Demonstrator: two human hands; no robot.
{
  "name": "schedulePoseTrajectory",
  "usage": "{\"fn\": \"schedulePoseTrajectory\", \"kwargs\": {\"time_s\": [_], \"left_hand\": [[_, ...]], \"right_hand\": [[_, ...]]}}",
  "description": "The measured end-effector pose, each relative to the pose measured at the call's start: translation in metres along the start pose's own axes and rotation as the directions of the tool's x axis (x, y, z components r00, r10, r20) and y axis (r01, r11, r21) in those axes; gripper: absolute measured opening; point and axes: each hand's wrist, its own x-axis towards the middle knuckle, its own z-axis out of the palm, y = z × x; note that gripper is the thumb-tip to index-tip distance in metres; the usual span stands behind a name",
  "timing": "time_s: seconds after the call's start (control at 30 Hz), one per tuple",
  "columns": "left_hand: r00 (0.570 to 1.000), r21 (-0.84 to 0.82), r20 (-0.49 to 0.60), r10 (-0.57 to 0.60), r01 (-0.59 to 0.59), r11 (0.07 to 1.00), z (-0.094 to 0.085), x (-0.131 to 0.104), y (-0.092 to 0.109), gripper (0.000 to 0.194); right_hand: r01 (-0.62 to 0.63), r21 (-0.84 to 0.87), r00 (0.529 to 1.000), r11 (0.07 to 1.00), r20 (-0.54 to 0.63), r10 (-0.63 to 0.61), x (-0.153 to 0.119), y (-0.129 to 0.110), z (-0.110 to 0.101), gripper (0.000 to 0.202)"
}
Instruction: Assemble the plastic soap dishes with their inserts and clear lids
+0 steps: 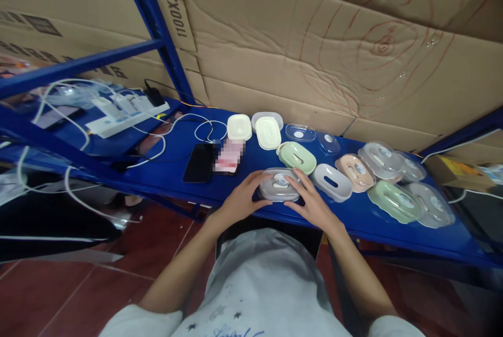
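Note:
A grey soap box with a clear lid (271, 188) and a round sticker sits at the front edge of the blue shelf (165, 190). My left hand (245, 195) grips its left end, thumb at the near side and fingers over the far side. Around the right end curls my right hand (312, 203), with fingers across the lid. Just beyond is a green soap dish (297, 158) with a slot. To the right lies a grey slotted tray (334, 182), then a peach soap box (356, 172).
Several lidded boxes, including a green one (395, 202), cluster at the right. Clear lids (301, 132) and cream trays (269, 133) lie at the back. Left of my hands are a black phone (197, 163) and a lit phone (230, 156). Cables run from a power strip (128, 119).

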Motion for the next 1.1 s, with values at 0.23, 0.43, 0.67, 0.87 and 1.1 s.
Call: {"fn": "schedulePoseTrajectory", "kwargs": {"time_s": [0.23, 0.43, 0.67, 0.87, 1.1], "left_hand": [[0.986, -0.031, -0.102, 0.131, -0.135, 0.990, -0.005, -0.006, 0.002, 0.081], [0.993, 0.015, -0.100, 0.068, -0.067, 0.998, -0.004, -0.004, 0.007, 0.070], [0.996, 0.129, -0.051, 0.073, -0.066, 0.989, 0.000, -0.003, 0.006, 0.043], [0.991, 0.180, -0.060, 0.123, -0.110, 0.977, 0.004, -0.002, 0.001, 0.032], [0.990, 0.214, -0.055, 0.131, -0.117, 0.970, 0.006, -0.003, 0.000, 0.028]], "right_hand": [[0.133, -0.107, 0.960, 0.985, -0.232, -0.155, -0.004, -0.002, -0.009, 0.084], [-0.176, -0.358, 0.820, 0.917, -0.569, -0.064, -0.022, 0.019, -0.053, 0.076], [-0.585, -0.421, 0.481, 0.693, -0.868, -0.122, -0.116, 0.097, -0.156, 0.094], [-0.721, -0.365, 0.429, 0.590, -0.903, -0.034, -0.201, 0.199, -0.225, 0.119], [-0.884, -0.265, 0.381, 0.385, -0.885, 0.266, -0.156, 0.238, -0.227, 0.082]]}}
